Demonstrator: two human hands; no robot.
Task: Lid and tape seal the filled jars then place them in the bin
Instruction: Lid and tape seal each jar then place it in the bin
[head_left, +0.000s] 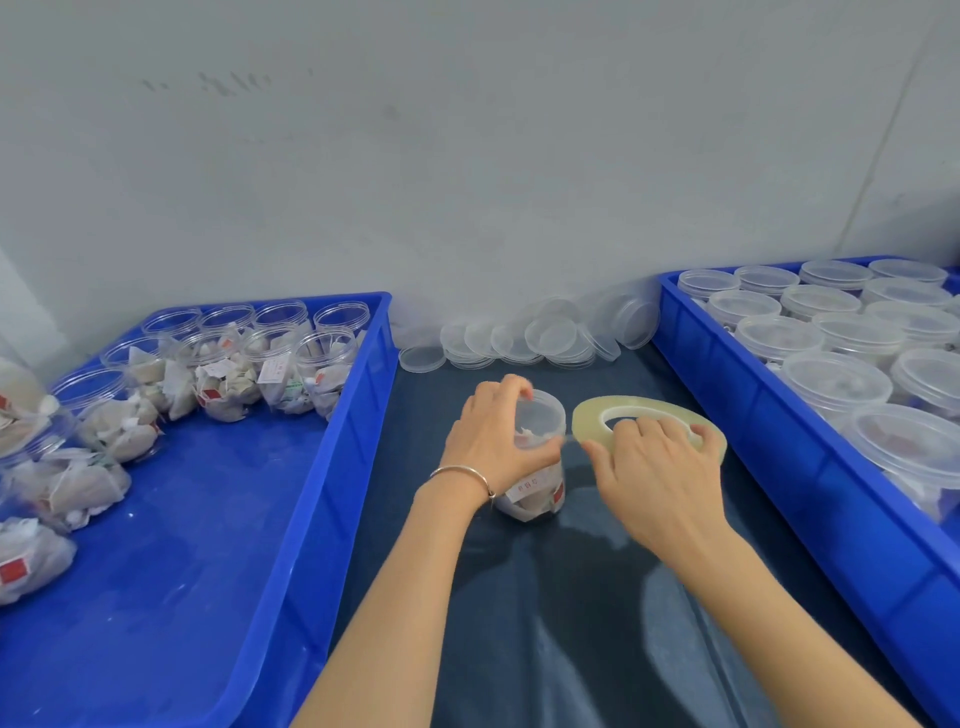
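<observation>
A clear filled jar (540, 488) with a lid on top stands upright on the dark table between the two bins. My left hand (493, 431) grips it around the lid and upper wall. My right hand (654, 467) holds a roll of clear tape (592, 415) just right of the jar, fingers hooked through its core. A short strip of tape runs from the roll to the jar's rim. Several loose clear lids (524, 338) lie along the wall behind.
On the left stands a blue bin (343, 467) with several open filled jars (270, 369). The blue bin (769, 415) on the right holds several lidded jars (836, 379). A grey wall closes off the back.
</observation>
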